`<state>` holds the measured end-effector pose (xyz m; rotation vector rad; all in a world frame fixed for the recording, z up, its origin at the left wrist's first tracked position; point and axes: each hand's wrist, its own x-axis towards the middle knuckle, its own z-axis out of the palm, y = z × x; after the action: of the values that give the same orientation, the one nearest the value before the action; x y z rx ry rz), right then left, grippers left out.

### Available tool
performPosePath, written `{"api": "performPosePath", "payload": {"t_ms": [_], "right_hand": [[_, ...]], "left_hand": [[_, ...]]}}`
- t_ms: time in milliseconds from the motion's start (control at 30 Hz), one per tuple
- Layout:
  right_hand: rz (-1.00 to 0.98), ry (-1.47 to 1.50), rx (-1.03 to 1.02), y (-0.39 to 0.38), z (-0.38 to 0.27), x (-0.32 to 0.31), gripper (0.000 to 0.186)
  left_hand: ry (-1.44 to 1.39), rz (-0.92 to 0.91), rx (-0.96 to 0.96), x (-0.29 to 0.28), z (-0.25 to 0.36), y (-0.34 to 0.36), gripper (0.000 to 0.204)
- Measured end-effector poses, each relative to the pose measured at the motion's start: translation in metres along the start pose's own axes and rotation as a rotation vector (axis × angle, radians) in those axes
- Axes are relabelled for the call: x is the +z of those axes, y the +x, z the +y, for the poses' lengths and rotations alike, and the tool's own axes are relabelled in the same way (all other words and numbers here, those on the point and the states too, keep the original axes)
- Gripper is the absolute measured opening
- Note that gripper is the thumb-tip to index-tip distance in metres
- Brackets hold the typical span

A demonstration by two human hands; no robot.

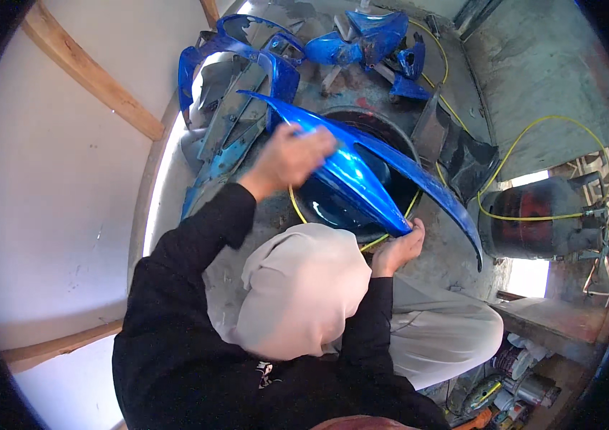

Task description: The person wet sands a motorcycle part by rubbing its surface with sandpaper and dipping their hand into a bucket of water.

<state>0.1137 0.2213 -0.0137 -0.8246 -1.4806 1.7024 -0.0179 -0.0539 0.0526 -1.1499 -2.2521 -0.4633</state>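
A long, glossy blue plastic fairing panel with a forked shape lies slantwise over a round black basin that appears to hold water. My right hand grips the panel's near right tip, thumb and fingers closed round it. Against the panel's upper left part rests my left hand. Motion smears its fingers, so whether anything is between them and the panel cannot be made out.
More blue fairing pieces and a curved blue frame lie on the far floor. Dark panels sit right of the basin. A yellow hose loops to a dark tank. Wheel-like parts and cans crowd the lower right.
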Motion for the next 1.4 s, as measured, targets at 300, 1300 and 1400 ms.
{"api": "performPosePath", "payload": {"t_ms": [300,1300,1400], "right_hand": [[0.006,0.015,-0.032,0.001,0.0,0.002,0.035],[0.009,0.008,0.04,0.001,0.0,-0.003,0.038],[-0.01,-0.075,-0.023,0.003,0.001,-0.005,0.04]], "left_hand": [[-0.107,-0.009,-0.108,0.0,-0.022,-0.019,0.029],[0.215,-0.061,-0.178,-0.016,-0.026,-0.027,0.031],[0.247,0.039,-0.381,-0.015,-0.043,-0.031,0.03]]}}
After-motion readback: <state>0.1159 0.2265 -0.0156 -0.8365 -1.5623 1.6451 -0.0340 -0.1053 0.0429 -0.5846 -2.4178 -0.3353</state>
